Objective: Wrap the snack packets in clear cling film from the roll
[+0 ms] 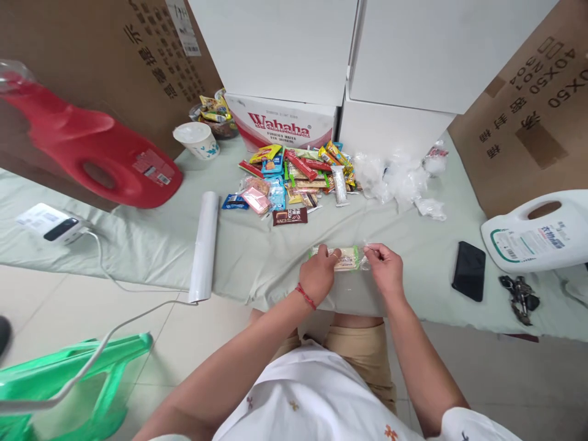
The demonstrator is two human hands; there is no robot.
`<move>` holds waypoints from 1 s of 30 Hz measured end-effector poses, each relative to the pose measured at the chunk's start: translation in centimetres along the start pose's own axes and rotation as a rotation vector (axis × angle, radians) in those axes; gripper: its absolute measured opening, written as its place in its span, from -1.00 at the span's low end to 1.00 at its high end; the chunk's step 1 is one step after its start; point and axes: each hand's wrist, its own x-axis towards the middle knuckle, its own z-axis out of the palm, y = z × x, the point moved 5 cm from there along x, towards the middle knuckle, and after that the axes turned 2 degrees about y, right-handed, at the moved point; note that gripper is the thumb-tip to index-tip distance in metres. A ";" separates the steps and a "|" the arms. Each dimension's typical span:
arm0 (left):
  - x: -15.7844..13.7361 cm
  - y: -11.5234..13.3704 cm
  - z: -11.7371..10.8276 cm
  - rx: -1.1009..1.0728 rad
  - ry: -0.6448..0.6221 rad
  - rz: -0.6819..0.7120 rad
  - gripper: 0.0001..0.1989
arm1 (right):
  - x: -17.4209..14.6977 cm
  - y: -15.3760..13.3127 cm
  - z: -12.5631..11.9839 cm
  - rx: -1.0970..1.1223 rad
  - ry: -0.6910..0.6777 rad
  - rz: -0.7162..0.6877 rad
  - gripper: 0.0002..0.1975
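Note:
My left hand (pixel 318 275), with a red cord on the wrist, presses down on a pale snack packet (pixel 348 259) with green edges near the front of the table. Its fingers cover the packet's left part. At the packet's right end, my right hand (pixel 386 266) pinches a bit of clear plastic film (pixel 365 262) between thumb and forefinger. Beyond both hands lies a pile of wrapped snacks (pixel 298 174), with a brown-wrapped bar (pixel 290 216) at its near side. To the right of the pile sits crumpled clear plastic (pixel 399 180).
A white film roll (pixel 204 245), paper cup (pixel 196 141) and red jug (pixel 101 153) stand or lie leftward. Rightward are a black phone (pixel 468 271), keys (pixel 520 297) and a white jug (pixel 537 229). Behind is a Wahaha carton (pixel 285 122). A cable (pixel 110 278) hangs off the front edge.

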 end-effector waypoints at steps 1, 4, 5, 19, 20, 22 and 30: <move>0.0 0.1 0.0 -0.005 0.006 0.014 -0.61 | -0.5 -1.1 0.8 -0.093 -0.001 -0.113 -0.64; 0.1 -0.2 0.0 -0.095 0.030 0.029 -0.64 | -2.5 -3.4 4.4 -0.444 -0.065 -0.370 -0.63; 0.3 -0.6 0.0 -0.164 0.043 0.035 -0.66 | -3.2 -3.6 5.4 -0.544 -0.077 -0.408 -0.61; -1.2 -6.6 -3.6 -0.820 0.398 0.100 -0.64 | -7.8 -1.7 8.0 -0.797 -0.303 -0.436 -0.28; -1.7 -5.9 -3.4 -0.655 0.361 0.206 -0.62 | -7.6 -1.7 7.9 -0.743 -0.327 -0.442 -0.27; -2.6 -4.5 -1.8 -0.386 0.235 0.377 -0.54 | -7.2 -1.9 7.3 -0.595 -0.412 -0.485 -0.22; -2.9 -3.6 2.2 -0.035 0.155 0.460 -0.40 | -3.4 -2.3 1.6 -0.428 -0.391 -0.651 -0.48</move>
